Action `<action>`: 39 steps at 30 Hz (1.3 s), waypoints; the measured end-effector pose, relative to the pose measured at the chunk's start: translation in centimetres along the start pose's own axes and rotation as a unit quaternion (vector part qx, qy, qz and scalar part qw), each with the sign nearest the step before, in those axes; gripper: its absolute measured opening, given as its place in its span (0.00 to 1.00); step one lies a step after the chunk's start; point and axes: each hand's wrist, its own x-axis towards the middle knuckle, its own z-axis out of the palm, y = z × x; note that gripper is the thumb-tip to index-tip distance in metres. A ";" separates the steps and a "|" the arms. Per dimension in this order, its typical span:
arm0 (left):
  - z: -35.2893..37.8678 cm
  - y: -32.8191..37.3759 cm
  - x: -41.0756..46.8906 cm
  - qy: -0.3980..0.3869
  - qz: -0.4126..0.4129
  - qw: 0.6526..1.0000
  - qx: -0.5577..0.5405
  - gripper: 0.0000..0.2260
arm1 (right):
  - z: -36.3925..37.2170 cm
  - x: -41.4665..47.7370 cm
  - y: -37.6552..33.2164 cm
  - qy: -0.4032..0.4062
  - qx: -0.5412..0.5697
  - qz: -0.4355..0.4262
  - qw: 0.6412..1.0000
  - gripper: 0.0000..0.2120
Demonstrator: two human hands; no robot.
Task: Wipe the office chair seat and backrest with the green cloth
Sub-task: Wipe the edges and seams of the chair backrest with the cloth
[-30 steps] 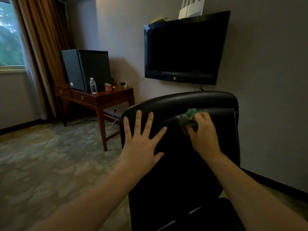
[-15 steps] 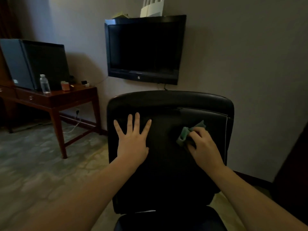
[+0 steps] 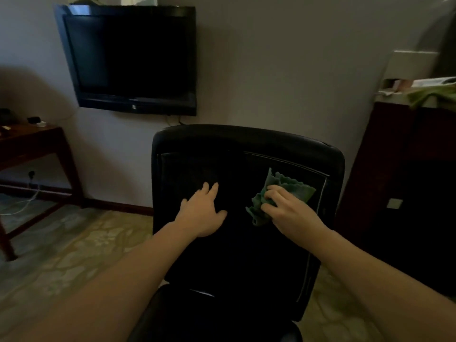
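On the backrest (image 3: 241, 257), left hand (image 3: 202, 214) flat (fingers relaxed), right hand (image 3: 290, 214) gripping green cloth (image 3: 293, 186) near right edge

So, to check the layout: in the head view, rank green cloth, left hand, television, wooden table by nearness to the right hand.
1. green cloth, in the right hand
2. left hand, leftward on the backrest
3. television, on the wall
4. wooden table, far left
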 end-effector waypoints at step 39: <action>3.9 22.1 -5.0 0.252 0.103 0.916 -0.294 0.17 | -22.3 -16.9 -5.0 -0.260 -0.205 0.293 0.897 0.39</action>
